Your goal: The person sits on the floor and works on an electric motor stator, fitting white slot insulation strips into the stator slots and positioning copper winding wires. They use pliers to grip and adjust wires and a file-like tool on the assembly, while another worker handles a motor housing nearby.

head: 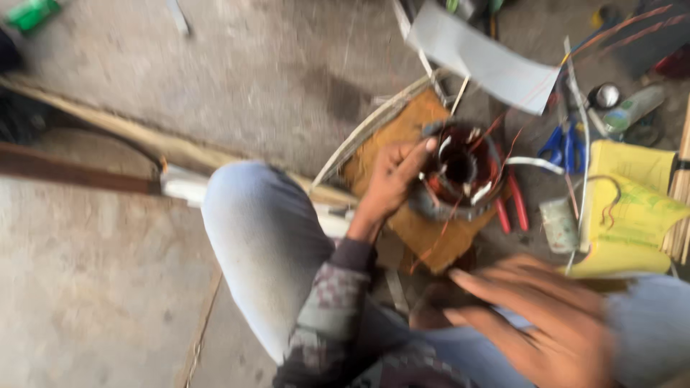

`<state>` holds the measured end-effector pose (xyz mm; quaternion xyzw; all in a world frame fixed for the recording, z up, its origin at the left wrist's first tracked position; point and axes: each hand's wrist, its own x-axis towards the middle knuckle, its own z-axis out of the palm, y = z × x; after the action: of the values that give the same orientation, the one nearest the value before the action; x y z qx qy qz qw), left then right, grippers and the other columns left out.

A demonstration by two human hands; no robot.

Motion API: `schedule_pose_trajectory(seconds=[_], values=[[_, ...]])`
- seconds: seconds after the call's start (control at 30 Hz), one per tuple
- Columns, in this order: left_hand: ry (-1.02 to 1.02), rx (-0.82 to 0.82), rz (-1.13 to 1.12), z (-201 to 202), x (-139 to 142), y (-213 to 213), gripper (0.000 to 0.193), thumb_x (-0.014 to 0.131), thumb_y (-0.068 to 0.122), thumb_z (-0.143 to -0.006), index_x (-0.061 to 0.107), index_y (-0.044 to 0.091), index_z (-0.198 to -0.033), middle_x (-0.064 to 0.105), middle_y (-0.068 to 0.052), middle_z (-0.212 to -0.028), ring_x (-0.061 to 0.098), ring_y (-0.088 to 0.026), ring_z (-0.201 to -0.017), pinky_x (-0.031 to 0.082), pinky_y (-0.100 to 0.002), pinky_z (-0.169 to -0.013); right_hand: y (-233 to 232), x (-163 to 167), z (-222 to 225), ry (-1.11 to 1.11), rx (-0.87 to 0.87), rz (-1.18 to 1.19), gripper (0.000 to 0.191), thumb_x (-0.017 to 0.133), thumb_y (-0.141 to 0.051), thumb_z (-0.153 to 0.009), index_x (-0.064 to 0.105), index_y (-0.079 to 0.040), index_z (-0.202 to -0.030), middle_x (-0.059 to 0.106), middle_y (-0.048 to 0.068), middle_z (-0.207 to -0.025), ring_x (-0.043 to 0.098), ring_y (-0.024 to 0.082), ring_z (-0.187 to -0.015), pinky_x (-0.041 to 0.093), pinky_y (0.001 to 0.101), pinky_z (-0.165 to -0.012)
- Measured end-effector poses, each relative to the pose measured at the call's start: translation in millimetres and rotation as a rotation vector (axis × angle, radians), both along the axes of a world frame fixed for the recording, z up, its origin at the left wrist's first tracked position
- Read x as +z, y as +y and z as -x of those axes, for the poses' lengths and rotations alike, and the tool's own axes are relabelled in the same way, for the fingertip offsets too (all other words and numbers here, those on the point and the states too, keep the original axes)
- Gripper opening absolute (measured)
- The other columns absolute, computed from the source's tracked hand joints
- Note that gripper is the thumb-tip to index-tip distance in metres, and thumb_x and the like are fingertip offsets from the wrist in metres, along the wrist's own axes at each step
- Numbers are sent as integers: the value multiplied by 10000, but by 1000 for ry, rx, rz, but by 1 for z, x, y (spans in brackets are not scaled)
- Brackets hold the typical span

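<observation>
Stator (460, 172), centre-right of frame, sits on a brown board (424, 230). Left hand (392, 179) clamps its rim. Right hand (546, 316) (blurred) spread, empty. Likely heavy, rigid; copper wires fragile, so hold the rim.

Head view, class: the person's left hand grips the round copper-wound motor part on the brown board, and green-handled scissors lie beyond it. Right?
Not quite. The head view shows the scissors have blue handles, not green. The left hand does grip the copper-wound motor part on the brown board.

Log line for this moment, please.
left hand: gripping motor stator | right hand: free, blurred | stator: on brown board | scissors: beside
</observation>
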<state>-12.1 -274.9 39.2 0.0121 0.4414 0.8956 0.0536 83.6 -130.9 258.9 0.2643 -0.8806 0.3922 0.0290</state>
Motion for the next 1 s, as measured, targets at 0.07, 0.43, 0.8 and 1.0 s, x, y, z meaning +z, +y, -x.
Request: schedule_pose_trajectory(seconds=[0.07,0.43,0.8,1.0], values=[[95,84,39,4,0,3,451,612,308,-1061,567,68,-682,549,81,-669,436,-29,-592,345,-256,-530,6,-45,4,-56,-91,7,381,876,-66,-694,750,4,-1046,774,132,-960,753,209,-868,574,306,-794],[272,244,235,3,-11,8,526,616,280,-1132,513,51,-671,463,85,-671,401,-11,-630,343,-240,-637,-23,-101,11,-68,-293,388,380,797,40,-894,686,61,-1257,730,172,-1228,702,165,-1066,564,279,-943],[158,289,87,0,-4,18,475,578,231,-1116,465,68,-685,445,76,-722,360,-24,-674,296,-262,-596,-9,-186,-17,-304,-399,649,555,759,24,-878,555,42,-1394,708,134,-1175,676,135,-1059,537,268,-938],[381,342,240,0,-6,15,504,580,255,-1126,467,63,-674,416,91,-673,389,-17,-668,313,-281,-672,-29,-132,8,-251,-380,693,381,749,-8,-948,649,93,-1301,729,156,-1222,712,149,-1074,562,272,-960]])
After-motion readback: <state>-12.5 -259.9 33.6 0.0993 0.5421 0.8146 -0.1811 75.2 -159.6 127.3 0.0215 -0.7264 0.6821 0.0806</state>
